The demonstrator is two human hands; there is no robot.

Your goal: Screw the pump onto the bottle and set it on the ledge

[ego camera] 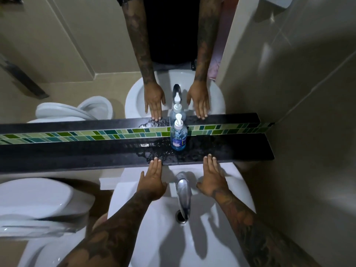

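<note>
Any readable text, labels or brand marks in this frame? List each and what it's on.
None legible.
Bottle front label: dark blue with pale print and a small yellow patch, too small and blurred to read.
Pump, faucet, sink, ledge: no markings visible.

From my feed, the bottle (178, 138) reads as clear, glossy plastic tinted blue by what it holds, with a printed label stuck on its front, and the pump (178, 120) on top is smooth white plastic. The ledge (77, 153) looks like dark polished stone, wet and shiny around the bottle's base, duller farther out. Behind it I see a strip of tiles (96, 134) in glazed green and teal, then mirror glass (96, 54). The sink (208, 224) is glossy white ceramic, the faucet (183, 191) bright chromed metal. The wall (308, 112) on the right is smooth pale tile with a soft sheen.
</note>
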